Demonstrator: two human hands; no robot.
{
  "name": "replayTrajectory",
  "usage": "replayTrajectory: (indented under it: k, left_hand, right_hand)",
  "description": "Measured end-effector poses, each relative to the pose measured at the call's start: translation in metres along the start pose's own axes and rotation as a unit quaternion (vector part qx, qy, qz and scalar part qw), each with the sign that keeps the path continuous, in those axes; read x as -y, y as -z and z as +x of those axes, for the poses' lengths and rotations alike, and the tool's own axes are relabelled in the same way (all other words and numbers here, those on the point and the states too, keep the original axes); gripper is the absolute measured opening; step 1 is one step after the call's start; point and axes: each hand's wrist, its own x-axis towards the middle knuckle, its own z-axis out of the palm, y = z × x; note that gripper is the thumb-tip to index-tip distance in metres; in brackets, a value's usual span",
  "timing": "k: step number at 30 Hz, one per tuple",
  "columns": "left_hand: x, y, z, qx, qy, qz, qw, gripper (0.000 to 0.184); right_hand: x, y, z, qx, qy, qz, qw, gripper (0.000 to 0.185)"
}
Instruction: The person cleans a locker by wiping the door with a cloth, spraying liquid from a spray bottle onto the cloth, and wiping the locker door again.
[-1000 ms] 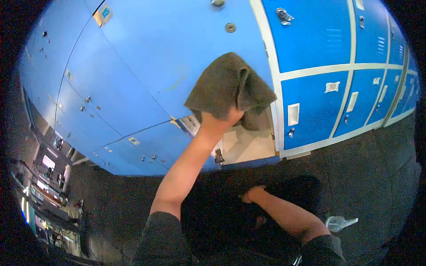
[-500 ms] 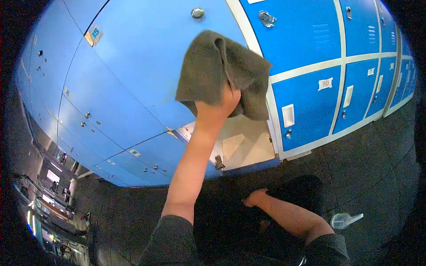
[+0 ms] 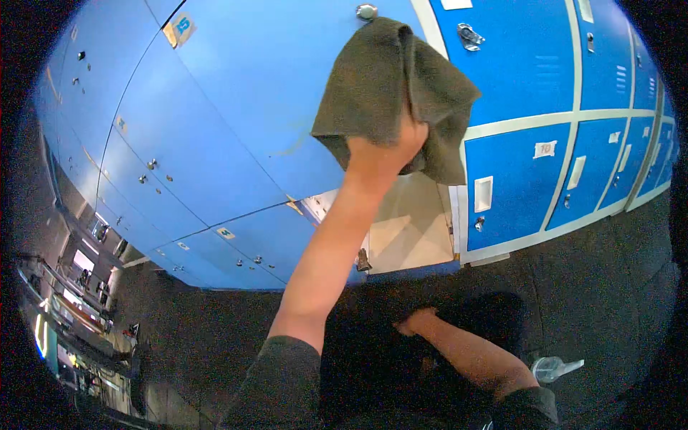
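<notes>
My left hand is closed around a dark grey-brown cloth and holds it against the light blue locker door. The cloth's top edge is just below a round metal lock, and its right side overlaps the pale locker frame. Beneath it, a lower compartment stands open, showing a beige inside. Low in the view, my right hand is over a dark area near my body; its fingers are too dim to make out, and I see nothing in it.
Darker blue lockers with white frames, handles and locks line the right. A clear plastic bottle with a spout is on the dark tiled floor, beside my right elbow. Far left, gym-like equipment shows.
My left hand and the cloth have moved up the door, nearer the round lock. The view has shifted, so the lockers appear further right. My right hand is nearly unmoved.
</notes>
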Motion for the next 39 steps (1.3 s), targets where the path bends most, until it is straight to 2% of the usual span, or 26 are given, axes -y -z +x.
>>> replayTrajectory:
  k: [4, 8, 10, 13, 15, 16, 19, 21, 22, 24, 26, 28, 29, 32, 35, 39]
  left_hand:
    - [-0.010, 0.007, -0.008, 0.049, 0.075, -0.114, 0.989, 0.041]
    - [-0.026, 0.017, -0.028, 0.078, 0.111, -0.159, 0.978, 0.043]
    - [-0.031, 0.020, -0.039, 0.103, 0.136, -0.189, 0.967, 0.044]
    - [-0.018, 0.023, -0.046, 0.145, 0.093, -0.189, 0.967, 0.063]
    - [-0.010, 0.017, -0.033, 0.108, 0.100, -0.177, 0.973, 0.065]
    - [-0.006, 0.014, -0.025, 0.091, 0.103, -0.171, 0.976, 0.065]
    - [0.000, 0.003, 0.000, 0.072, 0.112, -0.151, 0.980, 0.067]
    - [-0.004, 0.001, 0.005, 0.045, 0.116, -0.131, 0.984, 0.055]
    - [-0.007, 0.001, 0.006, 0.031, 0.117, -0.123, 0.985, 0.049]
    - [-0.012, 0.005, 0.000, 0.037, 0.110, -0.149, 0.982, 0.048]
    - [-0.018, 0.012, -0.013, 0.062, 0.101, -0.160, 0.980, 0.046]
    - [-0.026, 0.020, -0.038, 0.099, 0.089, -0.154, 0.979, 0.044]
    - [-0.028, 0.025, -0.054, 0.160, 0.076, -0.179, 0.968, 0.055]
    - [-0.029, 0.039, -0.087, 0.192, 0.093, -0.232, 0.949, 0.052]
    - [-0.022, 0.046, -0.090, 0.185, 0.077, -0.217, 0.955, 0.053]
    - [-0.002, 0.039, -0.054, 0.148, 0.031, -0.155, 0.976, 0.057]
  right_hand:
    - [-0.003, -0.002, 0.001, -0.010, 0.001, 0.018, 1.000, 0.077]
    - [-0.007, -0.012, 0.012, 0.000, -0.029, 0.008, 1.000, 0.082]
    - [0.008, 0.016, -0.022, 0.036, -0.022, 0.022, 0.999, 0.082]
    - [0.010, 0.010, -0.003, 0.072, -0.081, -0.006, 0.994, 0.082]
    - [0.001, -0.004, 0.017, 0.088, -0.085, 0.001, 0.993, 0.080]
    - [-0.003, -0.004, 0.015, 0.094, -0.056, 0.024, 0.994, 0.080]
    - [-0.002, 0.002, 0.020, 0.172, -0.061, -0.041, 0.982, 0.078]
    - [-0.001, 0.011, 0.011, 0.150, -0.064, -0.048, 0.985, 0.078]
    - [0.014, 0.029, -0.025, 0.092, -0.050, -0.011, 0.994, 0.077]
    - [0.013, 0.021, -0.020, 0.049, -0.061, 0.009, 0.997, 0.077]
    - [-0.011, -0.023, 0.046, 0.083, -0.108, -0.027, 0.990, 0.077]
    - [-0.013, -0.027, 0.038, 0.035, -0.072, -0.007, 0.997, 0.077]
    - [-0.014, -0.026, 0.033, 0.008, -0.055, 0.003, 0.998, 0.077]
    - [-0.016, -0.029, 0.047, 0.069, -0.071, -0.039, 0.994, 0.076]
    - [-0.017, -0.032, 0.045, 0.010, -0.053, -0.046, 0.997, 0.074]
    - [-0.011, -0.022, 0.036, 0.042, -0.052, -0.034, 0.997, 0.074]
